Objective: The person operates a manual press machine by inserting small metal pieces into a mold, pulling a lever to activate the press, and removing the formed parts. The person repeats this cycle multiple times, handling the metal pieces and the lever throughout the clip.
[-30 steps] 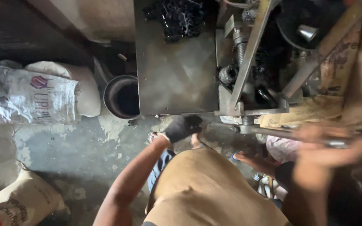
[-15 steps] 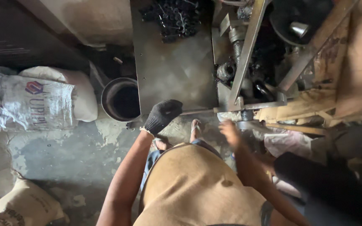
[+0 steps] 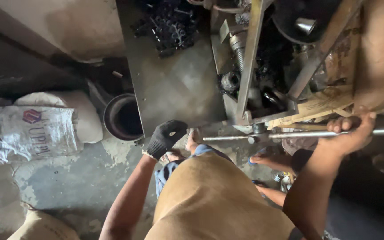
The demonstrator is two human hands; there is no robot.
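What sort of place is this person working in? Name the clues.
Probably a small metal workshop: a greasy machine frame, a pile of dark metal parts on a steel table, and a long lever bar gripped by the right hand.

Gloved left hand [image 3: 165, 138] resting at the metal bench [image 3: 174, 89] edge, bare right hand [image 3: 350, 133] gripping a long steel lever bar [image 3: 298, 134], bucket [image 3: 123, 118] standing beside sacks [image 3: 41, 129]

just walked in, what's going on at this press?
A person in a tan apron stands at a greasy metal press. The bare right hand grips the long steel lever bar. The left hand, in a black glove, rests at the edge of the grey metal table. A round metal bucket and white sacks sit on the floor.
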